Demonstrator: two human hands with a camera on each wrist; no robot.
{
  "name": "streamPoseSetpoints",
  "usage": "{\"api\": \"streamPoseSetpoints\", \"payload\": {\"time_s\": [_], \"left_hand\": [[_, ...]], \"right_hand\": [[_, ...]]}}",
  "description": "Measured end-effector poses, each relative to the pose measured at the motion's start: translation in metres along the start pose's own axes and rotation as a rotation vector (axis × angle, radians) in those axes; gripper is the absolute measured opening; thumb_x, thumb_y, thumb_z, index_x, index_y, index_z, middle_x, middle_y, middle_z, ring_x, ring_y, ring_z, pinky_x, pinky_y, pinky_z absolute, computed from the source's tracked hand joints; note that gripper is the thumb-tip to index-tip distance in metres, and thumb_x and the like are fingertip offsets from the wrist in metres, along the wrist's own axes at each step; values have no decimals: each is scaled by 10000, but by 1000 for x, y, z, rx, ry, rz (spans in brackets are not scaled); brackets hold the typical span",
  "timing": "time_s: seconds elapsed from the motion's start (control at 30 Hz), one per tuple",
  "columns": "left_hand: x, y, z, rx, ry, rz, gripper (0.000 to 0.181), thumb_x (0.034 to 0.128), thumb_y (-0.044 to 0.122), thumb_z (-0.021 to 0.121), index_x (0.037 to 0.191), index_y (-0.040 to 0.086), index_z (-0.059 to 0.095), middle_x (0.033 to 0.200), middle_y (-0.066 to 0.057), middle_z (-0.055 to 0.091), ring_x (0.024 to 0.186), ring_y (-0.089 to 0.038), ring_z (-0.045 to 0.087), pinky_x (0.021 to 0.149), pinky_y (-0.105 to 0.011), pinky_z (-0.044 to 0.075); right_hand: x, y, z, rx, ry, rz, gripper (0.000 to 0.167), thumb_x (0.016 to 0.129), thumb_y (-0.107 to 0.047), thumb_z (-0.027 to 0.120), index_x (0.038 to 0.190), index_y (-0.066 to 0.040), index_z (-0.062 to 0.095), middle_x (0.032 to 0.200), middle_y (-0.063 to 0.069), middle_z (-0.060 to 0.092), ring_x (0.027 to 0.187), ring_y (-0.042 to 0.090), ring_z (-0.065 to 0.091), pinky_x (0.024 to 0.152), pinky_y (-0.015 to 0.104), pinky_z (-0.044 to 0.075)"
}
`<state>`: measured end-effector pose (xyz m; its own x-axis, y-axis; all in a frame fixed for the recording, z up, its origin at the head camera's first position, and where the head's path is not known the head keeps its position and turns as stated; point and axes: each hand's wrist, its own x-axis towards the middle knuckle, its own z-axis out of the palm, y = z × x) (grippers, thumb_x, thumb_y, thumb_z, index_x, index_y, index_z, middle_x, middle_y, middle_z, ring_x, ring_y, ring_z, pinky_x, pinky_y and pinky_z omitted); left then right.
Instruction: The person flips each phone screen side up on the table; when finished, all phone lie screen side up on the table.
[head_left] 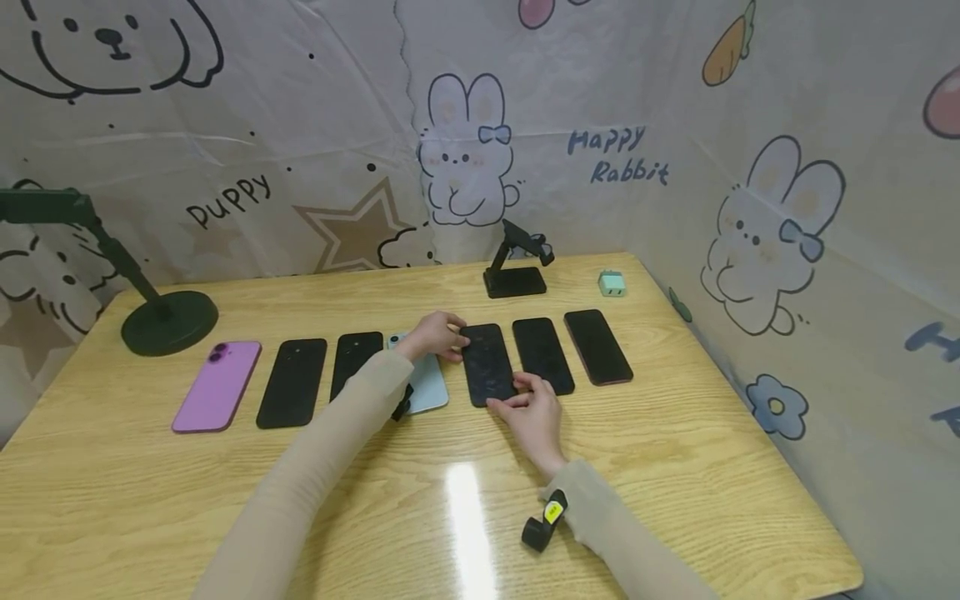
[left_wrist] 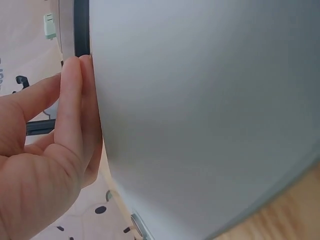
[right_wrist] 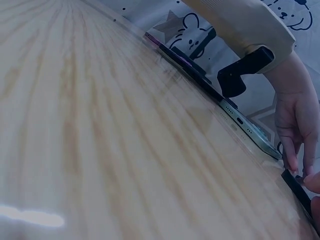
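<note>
A black smartphone point(head_left: 487, 365) lies dark face up on the wooden table, between both hands. My left hand point(head_left: 435, 335) holds its upper left corner; in the left wrist view, the fingertips point(left_wrist: 73, 67) meet its dark edge. At the lower right corner, my right hand point(head_left: 534, 412) grips it with the thumb on the bottom edge and fingers on the side. Just left of it is a light blue phone point(head_left: 429, 387), partly hidden by the left forearm and filling much of the left wrist view. A black phone point(head_left: 543, 356) sits close on the right.
The row continues leftward with two black phones point(head_left: 292, 383) and a purple phone point(head_left: 217, 387). A black phone with a reddish edge point(head_left: 598, 347) ends it on the right. Behind stand a green lamp point(head_left: 169, 321), a black phone stand point(head_left: 516, 282) and a mint charger point(head_left: 612, 284).
</note>
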<state>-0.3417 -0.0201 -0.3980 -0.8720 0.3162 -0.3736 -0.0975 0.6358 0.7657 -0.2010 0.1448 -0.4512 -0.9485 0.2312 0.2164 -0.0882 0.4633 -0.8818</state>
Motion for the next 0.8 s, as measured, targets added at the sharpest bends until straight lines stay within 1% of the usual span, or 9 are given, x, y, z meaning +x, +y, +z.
{"api": "streamPoseSetpoints", "payload": {"time_s": [0.1, 0.23, 0.3, 0.4, 0.5, 0.57, 0.7, 0.8], "left_hand": [[-2, -1, -1, -1, -7, 7, 477, 959, 118, 584, 1411, 42, 453, 1205, -193, 605, 625, -65, 635, 675, -220, 551], [-6, -2, -5, -18, -43, 33, 484, 964, 98, 565, 1423, 29, 428, 1216, -207, 609, 690, -103, 650, 703, -247, 566], [-8, -2, -7, -25, -66, 50, 485, 967, 93, 557, 1426, 23, 419, 1229, -217, 607, 728, -127, 655, 719, -263, 571], [-13, -3, -15, -15, -77, 79, 475, 970, 109, 557, 1417, 10, 429, 1255, -229, 595, 784, -152, 670, 747, -282, 573], [-18, -6, -23, 7, -57, 91, 440, 971, 134, 566, 1382, 6, 473, 1243, -228, 600, 826, -177, 682, 764, -289, 571], [-22, -9, -30, 11, -43, 95, 423, 974, 134, 560, 1368, -1, 486, 1234, -229, 603, 876, -211, 682, 784, -304, 570], [-28, -15, -41, 11, -27, 119, 426, 980, 138, 548, 1369, -20, 478, 1241, -241, 591, 996, -286, 659, 819, -328, 565], [-31, -22, -47, 37, -4, 137, 430, 980, 153, 548, 1366, -24, 480, 1242, -245, 593, 1021, -301, 645, 813, -325, 563]], "right_hand": [[0, 0, 0, -1, 4, -8, 511, 735, -147, 838, 1159, 20, 606, 1056, 161, 593, 730, 215, 690, 694, 296, 552], [1, 1, 1, -8, 3, -24, 493, 740, -142, 833, 1150, 16, 610, 1044, 155, 598, 732, 219, 692, 694, 297, 551], [1, 1, 0, -9, 3, -33, 486, 743, -136, 830, 1147, 20, 609, 1040, 156, 599, 734, 225, 690, 704, 315, 554], [2, 0, 1, -7, 0, -39, 478, 745, -128, 827, 1145, 21, 612, 1039, 155, 605, 743, 237, 688, 749, 358, 551], [3, -2, 3, -3, -16, -36, 475, 749, -128, 823, 1151, 14, 615, 1050, 151, 611, 760, 236, 685, 766, 372, 551], [2, -5, 5, -8, -38, -30, 474, 758, -144, 818, 1161, 1, 614, 1065, 143, 613, 774, 227, 678, 763, 353, 550], [-2, -13, 9, -8, -95, -13, 469, 778, -175, 804, 1178, -23, 612, 1087, 128, 614, 786, 205, 645, 709, 301, 541], [-7, -22, 14, 1, -146, -11, 464, 784, -181, 797, 1178, -22, 610, 1084, 130, 611, 782, 196, 627, 684, 274, 525]]}}
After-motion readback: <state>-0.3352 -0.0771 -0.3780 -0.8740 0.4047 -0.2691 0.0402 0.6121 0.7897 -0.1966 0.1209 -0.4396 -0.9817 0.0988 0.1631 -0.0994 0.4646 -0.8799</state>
